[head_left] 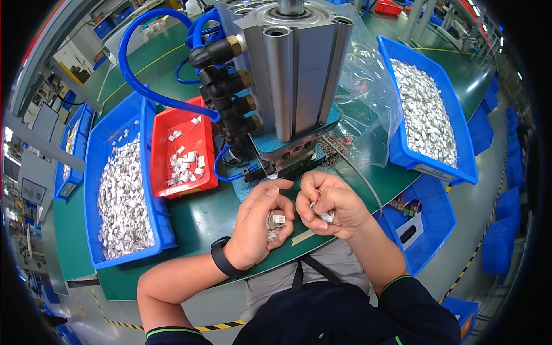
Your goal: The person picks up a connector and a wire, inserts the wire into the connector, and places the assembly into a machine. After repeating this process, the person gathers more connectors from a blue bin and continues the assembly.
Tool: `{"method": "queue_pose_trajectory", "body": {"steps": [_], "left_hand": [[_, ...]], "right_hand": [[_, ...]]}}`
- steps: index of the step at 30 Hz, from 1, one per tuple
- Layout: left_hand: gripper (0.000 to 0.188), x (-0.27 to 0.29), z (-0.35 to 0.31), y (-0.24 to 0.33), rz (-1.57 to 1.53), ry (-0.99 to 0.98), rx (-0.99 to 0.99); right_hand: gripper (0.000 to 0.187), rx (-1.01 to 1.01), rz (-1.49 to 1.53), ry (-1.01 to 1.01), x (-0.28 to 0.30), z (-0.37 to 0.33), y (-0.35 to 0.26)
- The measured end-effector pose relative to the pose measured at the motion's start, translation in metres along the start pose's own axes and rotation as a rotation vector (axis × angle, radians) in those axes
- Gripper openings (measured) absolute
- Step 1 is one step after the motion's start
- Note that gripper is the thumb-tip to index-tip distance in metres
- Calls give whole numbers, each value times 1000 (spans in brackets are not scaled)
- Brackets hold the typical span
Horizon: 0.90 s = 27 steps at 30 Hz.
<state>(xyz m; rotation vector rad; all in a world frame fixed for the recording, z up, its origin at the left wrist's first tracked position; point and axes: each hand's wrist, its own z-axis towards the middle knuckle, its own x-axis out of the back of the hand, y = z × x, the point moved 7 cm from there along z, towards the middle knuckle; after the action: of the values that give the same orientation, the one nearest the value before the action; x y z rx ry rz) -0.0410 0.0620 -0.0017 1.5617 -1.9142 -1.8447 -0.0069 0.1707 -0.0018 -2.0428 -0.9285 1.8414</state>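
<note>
Cupped in my left hand (251, 221) are several small white block-shaped components (279, 219) with thin wire leads, the fingers curled round them. Close beside it on the right, my right hand (339, 204) is closed, with white wire-leaded components (326, 217) showing between its fingers. Both hands are just above the near edge of the green table (195, 233). In front of them stands a metal pneumatic cylinder (299, 80) mounted over a small steel fixture (299, 156). What the right fingertips pinch is partly hidden.
At the left, a blue bin (164, 227) full of white components stands beside a red tray (201, 185) holding fewer. Another full blue bin (467, 152) is at the right, near a clear plastic bag (374, 109). Blue air hoses (129, 63) and a grey cable (359, 172) run round the press.
</note>
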Motion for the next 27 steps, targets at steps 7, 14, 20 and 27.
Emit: {"method": "queue_pose_trajectory", "body": {"steps": [7, 14, 20, 27], "left_hand": [[34, -2, 0, 0, 21, -11, -9], [33, -5, 0, 2, 110, 15, -4], [26, -6, 0, -3, 108, -53, -32], [17, 1, -1, -1, 13, 23, -85]], "right_hand": [[15, 328, -875, 116, -13, -5, -16], [17, 336, -1538, 70, -45, -10, -15], [11, 323, -777, 329, -11, -16, -30], [12, 287, -592, 345, 9, -16, -10]]}}
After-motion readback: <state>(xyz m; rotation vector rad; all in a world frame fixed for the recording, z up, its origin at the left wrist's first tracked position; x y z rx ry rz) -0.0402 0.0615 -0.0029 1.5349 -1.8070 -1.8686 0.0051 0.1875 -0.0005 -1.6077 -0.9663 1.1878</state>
